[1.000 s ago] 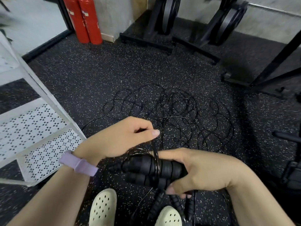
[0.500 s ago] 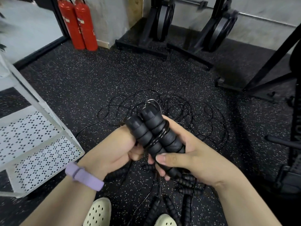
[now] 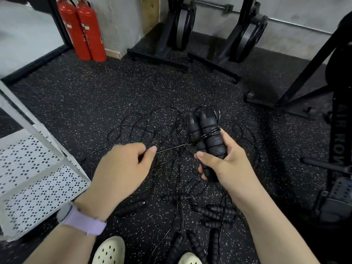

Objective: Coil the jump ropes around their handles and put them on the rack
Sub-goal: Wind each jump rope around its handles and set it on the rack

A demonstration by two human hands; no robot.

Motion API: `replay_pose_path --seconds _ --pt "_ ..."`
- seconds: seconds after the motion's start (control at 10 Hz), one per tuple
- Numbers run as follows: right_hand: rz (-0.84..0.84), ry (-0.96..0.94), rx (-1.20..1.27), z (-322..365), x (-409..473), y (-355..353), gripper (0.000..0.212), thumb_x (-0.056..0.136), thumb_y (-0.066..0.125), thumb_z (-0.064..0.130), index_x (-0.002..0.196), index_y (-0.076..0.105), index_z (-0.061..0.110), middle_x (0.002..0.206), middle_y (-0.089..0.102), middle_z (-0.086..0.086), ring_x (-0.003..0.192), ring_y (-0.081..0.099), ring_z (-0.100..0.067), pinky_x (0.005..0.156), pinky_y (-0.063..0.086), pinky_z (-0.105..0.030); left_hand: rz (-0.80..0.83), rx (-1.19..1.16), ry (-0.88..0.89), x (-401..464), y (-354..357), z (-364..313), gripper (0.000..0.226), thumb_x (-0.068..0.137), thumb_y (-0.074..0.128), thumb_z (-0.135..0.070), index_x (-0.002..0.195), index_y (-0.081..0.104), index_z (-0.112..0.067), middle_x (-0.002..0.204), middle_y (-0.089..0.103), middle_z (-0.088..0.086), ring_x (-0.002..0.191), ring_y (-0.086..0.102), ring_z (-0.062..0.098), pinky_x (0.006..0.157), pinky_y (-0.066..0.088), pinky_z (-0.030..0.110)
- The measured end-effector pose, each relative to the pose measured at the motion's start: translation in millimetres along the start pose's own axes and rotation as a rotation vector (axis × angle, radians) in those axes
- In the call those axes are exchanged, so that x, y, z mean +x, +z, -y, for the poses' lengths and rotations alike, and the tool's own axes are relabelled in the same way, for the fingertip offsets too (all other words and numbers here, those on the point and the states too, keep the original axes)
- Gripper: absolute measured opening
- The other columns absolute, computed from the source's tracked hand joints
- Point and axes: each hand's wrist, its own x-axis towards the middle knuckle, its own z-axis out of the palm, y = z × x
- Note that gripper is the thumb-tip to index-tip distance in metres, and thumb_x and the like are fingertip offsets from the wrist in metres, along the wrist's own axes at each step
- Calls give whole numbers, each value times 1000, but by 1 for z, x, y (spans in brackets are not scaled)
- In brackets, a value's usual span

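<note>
Two black foam handles (image 3: 206, 141), pressed side by side and pointing up and away, sat in the right hand (image 3: 224, 164); its fingers (image 3: 204, 156) and thumb were curled tight round their lower half. Several turns of thin black cord (image 3: 207, 133) already crossed the pair above the grip. From those turns one strand (image 3: 172, 147) ran taut leftward to the left hand (image 3: 122, 168), whose thumb and forefinger pinched its end, the other fingers folded in. The two hands were held apart, level with each other, above the floor.

Below and beyond the hands, a loose tangle of jump-rope cords (image 3: 144, 126) lay spread on the speckled black rubber floor (image 3: 85, 96). Nearer the person, more ribbed black handles (image 3: 133, 206) lay scattered among the cords, some just beside the feet. A lilac watch strap (image 3: 83, 221) circled the left wrist. Pale perforated clogs (image 3: 110, 252) showed at the bottom edge.

At left stood the white rack (image 3: 38, 178), its perforated metal shelves close to the left forearm; no rope was seen on the visible shelves. Farther back, two red fire extinguishers (image 3: 82, 29) stood against the wall. Black weight-plate stands (image 3: 181, 31) lined the far wall, and a dark machine frame (image 3: 339, 130) filled the right edge.
</note>
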Motion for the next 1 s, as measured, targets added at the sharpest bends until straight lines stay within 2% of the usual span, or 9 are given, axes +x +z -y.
replay_pose_path --seconds 0.1,0.2,0.3,0.4,0.5,0.6,0.8,0.9,1.0 --pt "33 -28 -324 -7 2 -1 62 88 73 -1 127 63 47 85 75 10 65 65 -14 68 55 -31 -178 121 318 -6 -13 -11 47 101 48 -57 64 57 -28 50 48 -11 46 49 4 48 45 27" --pt "203 -47 -576 -4 -5 4 73 85 72 -2 125 59 58 99 73 20 64 63 3 59 46 -11 -149 148 483 -9 -19 -17 36 97 53 -56 70 58 -32 59 41 -17 51 44 1 45 37 23" --pt "537 17 -708 4 -12 8 73 87 72 2 128 59 61 87 70 27 56 57 6 55 42 -11 -12 152 482 -11 -23 -13 35 95 49 -61 74 58 -34 66 41 -17 59 44 0 52 27 14" --pt "769 117 -731 13 -18 6 67 85 77 7 127 63 57 74 67 17 57 54 -1 57 44 -21 198 -225 301 -17 -24 -11 24 85 64 -58 81 69 -36 80 62 -15 71 57 -1 61 40 15" --pt "981 165 -509 20 -26 14 64 85 78 -1 129 67 44 91 77 -7 72 66 -18 74 60 -37 379 -525 216 -16 -25 -13 13 77 77 -45 83 77 -34 73 69 -6 63 58 1 65 46 18" --pt "1023 127 -258 23 -26 14 62 86 76 -10 134 66 29 100 71 -29 76 65 -28 76 59 -47 545 -718 114 -7 -20 -10 32 82 67 -47 70 73 -19 57 63 -2 53 52 6 53 43 18" --pt "774 168 101 18 -24 5 43 91 72 -3 128 54 9 96 72 -18 69 66 -26 62 56 -36 429 -696 -107 3 26 11 17 101 58 -3 91 63 -15 66 61 -25 69 58 -9 70 44 14" --pt "591 101 202 14 -19 10 56 91 72 -3 138 50 17 95 71 -19 69 64 -28 61 57 -38 407 -589 50 3 19 -22 44 86 43 -12 112 65 15 83 47 -27 76 49 -34 76 39 1" --pt "538 25 189 15 -13 12 41 93 71 -2 129 57 10 94 70 -19 70 62 -30 61 55 -38 276 -519 82 -8 19 -34 39 94 39 -19 85 68 6 68 50 -17 59 51 -21 63 37 2"
